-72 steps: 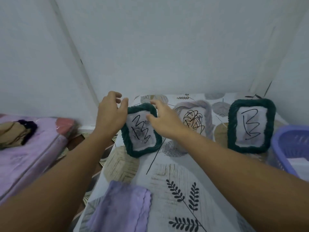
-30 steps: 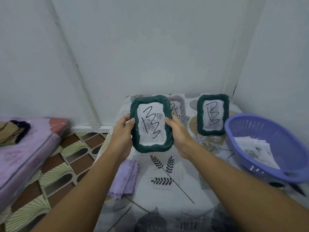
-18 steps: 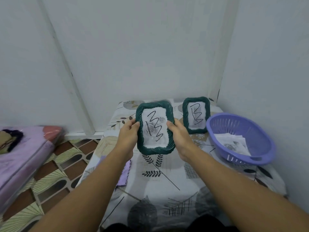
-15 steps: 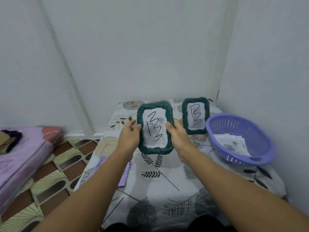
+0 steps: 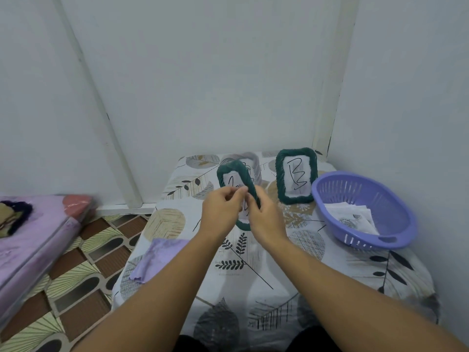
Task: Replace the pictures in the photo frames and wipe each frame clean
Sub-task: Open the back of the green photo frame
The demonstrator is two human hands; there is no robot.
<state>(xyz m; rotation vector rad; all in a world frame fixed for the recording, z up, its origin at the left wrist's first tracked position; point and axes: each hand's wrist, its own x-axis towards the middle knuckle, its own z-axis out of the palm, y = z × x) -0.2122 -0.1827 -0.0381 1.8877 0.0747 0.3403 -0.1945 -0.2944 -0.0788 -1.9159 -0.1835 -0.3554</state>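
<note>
Above the middle of the surface (image 5: pixel 253 275) we hold a green frame (image 5: pixel 237 174) in both hands, turned partly edge-on and blurred. Our left hand (image 5: pixel 220 214) has its fingers curled at the frame's left side, pinching near the picture; our right hand (image 5: pixel 266 222) grips the right edge and the back. Whether the left fingers have hold of the paper itself or only the rim, we cannot tell.

We judge that we are on the first step with this frame: turning it to get at the back and take out the scribbled picture. Next we need the back facing us, one hand steadying the rim while the other frees the backing.

A second frame (image 5: pixel 296 175) stands at two o'clock of the held one. The basket (image 5: pixel 396 241) at three o'clock holds papers (image 5: pixel 351 218), likely the replacements. The cloth (image 5: pixel 157 259) for wiping lies at eight o'clock, untouched.
</note>
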